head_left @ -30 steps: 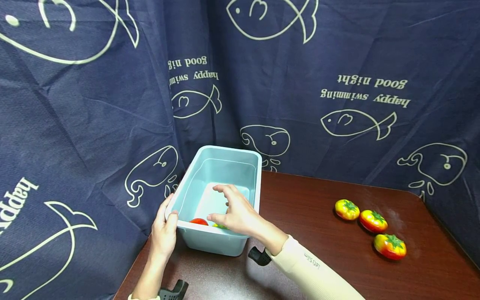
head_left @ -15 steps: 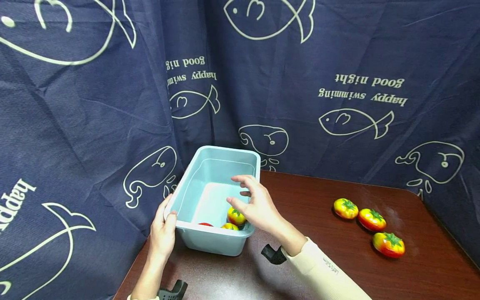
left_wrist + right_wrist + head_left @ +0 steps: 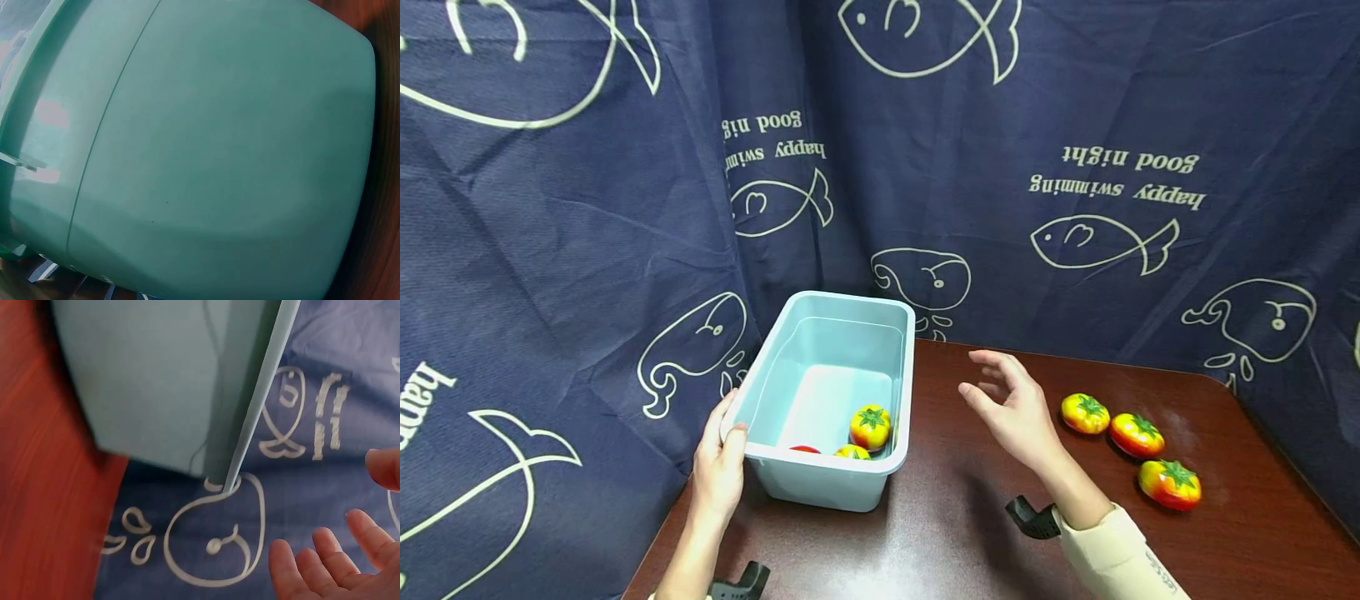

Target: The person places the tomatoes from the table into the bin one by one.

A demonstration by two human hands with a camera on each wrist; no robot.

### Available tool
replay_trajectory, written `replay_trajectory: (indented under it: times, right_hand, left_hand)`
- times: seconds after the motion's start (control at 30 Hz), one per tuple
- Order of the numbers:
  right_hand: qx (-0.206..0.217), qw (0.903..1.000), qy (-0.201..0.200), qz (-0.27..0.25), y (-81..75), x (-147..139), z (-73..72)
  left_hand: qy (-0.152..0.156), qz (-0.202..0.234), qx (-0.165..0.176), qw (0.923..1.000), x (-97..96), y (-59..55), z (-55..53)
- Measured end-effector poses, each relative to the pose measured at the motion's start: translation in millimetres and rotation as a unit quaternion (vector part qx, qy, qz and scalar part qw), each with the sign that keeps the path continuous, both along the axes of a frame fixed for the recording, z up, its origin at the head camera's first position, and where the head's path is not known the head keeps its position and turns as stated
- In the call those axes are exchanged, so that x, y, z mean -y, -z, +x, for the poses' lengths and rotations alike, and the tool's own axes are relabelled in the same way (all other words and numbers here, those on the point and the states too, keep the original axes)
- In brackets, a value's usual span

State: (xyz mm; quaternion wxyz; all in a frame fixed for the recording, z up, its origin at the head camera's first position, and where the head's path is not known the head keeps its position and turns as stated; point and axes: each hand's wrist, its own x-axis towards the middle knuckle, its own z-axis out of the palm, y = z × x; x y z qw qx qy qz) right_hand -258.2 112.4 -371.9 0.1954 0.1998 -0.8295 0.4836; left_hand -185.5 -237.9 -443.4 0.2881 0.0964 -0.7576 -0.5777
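My left hand (image 3: 718,467) grips the near left corner of a light blue plastic bin (image 3: 820,483), thumb over the rim. Inside the bin, a yellow-red toy tomato with a green leaf top (image 3: 870,427) sits at the near right, beside a second yellow one (image 3: 853,452) and a red object (image 3: 806,449), both partly hidden by the near wall. My right hand (image 3: 1018,412) hangs above the table between the bin and the loose tomatoes, fingers loosely bent and holding nothing. The right wrist view shows its fingers (image 3: 331,559) apart from the bin's side (image 3: 156,381); the left wrist view is filled by the bin's outer wall (image 3: 219,144).
On the right of the brown table (image 3: 940,533) lie three yellow-red tomatoes: one at the back (image 3: 1085,413), one in the middle (image 3: 1137,436) and one nearest (image 3: 1170,484). A dark blue curtain (image 3: 925,192) with fish prints hangs behind and to the left.
My right hand has come out of the bin and moved right over the table, uncovering the tomato at the near right inside. My left hand keeps its grip on the bin.
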Motion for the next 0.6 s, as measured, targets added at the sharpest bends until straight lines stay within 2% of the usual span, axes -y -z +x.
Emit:
replay_trajectory:
  times: [0.3,0.43,0.6]
  right_hand:
    - [0.037,0.9976,0.058,-0.005,14.5,-40,2.3]
    - [0.035,0.9952,0.092,0.005,19.2,-57,5.0]
    - [0.031,0.9873,0.153,0.031,28.7,-82,9.1]
  left_hand:
    - [0.003,-0.004,0.008,1.0,0.3,-0.2,1.2]
    - [0.003,-0.003,0.005,1.0,0.4,-0.5,1.3]
    - [0.003,0.001,0.0,1.0,0.6,-0.5,0.9]
